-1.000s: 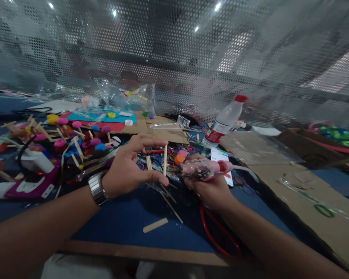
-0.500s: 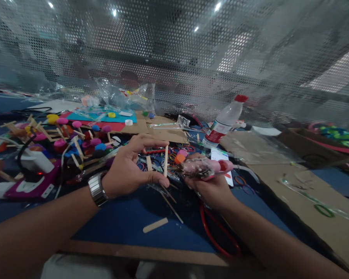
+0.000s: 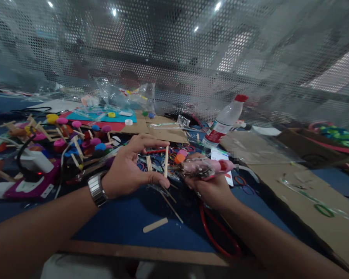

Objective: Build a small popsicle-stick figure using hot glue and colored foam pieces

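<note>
Between thumb and fingertips, my left hand (image 3: 133, 166) grips a short wooden craft stick (image 3: 166, 161) by its two ends, upright on its edge. Wrapped round a pink hot glue gun (image 3: 203, 167) is my right hand (image 3: 211, 190); the gun's nozzle points left, close to the stick. Whether the nozzle touches the wood I cannot tell. Behind the held stick, more craft sticks (image 3: 149, 163) lie on the table. A cut piece of craft stick (image 3: 155, 225) rests near the front edge, with thin sticks (image 3: 173, 207) above it. Red scissors handles (image 3: 218, 236) show below my right wrist.
A plastic bottle (image 3: 222, 120) with a red cap stands behind my right hand. At left are a purple power strip (image 3: 43, 184) with a white plug and several stick-and-clay pieces (image 3: 75, 135). Cardboard (image 3: 317, 193) covers the right side, before a perforated metal screen (image 3: 174, 58).
Almost nothing differs. The craft stick and the glue gun have shifted very slightly to the right; both hands keep their grip.
</note>
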### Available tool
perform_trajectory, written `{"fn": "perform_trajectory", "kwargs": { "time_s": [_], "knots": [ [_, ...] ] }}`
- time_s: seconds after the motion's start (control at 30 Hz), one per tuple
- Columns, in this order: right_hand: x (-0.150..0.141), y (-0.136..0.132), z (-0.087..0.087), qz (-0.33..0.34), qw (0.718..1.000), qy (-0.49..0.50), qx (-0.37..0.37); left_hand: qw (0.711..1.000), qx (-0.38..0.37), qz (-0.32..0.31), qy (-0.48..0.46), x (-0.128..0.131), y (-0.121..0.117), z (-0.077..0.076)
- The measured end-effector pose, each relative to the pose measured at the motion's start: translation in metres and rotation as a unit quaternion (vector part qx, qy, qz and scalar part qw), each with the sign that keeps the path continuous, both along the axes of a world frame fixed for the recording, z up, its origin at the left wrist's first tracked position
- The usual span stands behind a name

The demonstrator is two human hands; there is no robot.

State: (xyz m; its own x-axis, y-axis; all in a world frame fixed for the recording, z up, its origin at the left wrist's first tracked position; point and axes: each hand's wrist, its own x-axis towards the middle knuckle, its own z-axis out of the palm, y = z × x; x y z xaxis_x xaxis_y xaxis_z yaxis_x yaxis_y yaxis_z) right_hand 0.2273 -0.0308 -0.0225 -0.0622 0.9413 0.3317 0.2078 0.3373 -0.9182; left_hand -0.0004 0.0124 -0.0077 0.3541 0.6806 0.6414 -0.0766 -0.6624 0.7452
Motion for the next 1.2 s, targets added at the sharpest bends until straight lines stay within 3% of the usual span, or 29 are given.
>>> {"fn": "perform_trajectory", "kwargs": {
  "time_s": [1.2],
  "knots": [
    [-0.0043,-0.0017,0.0074,-0.019,1.0,0.002,-0.023,1.0,0.021,0.016,0.011,0.0004,-0.0016,0.0029]
  ]
}}
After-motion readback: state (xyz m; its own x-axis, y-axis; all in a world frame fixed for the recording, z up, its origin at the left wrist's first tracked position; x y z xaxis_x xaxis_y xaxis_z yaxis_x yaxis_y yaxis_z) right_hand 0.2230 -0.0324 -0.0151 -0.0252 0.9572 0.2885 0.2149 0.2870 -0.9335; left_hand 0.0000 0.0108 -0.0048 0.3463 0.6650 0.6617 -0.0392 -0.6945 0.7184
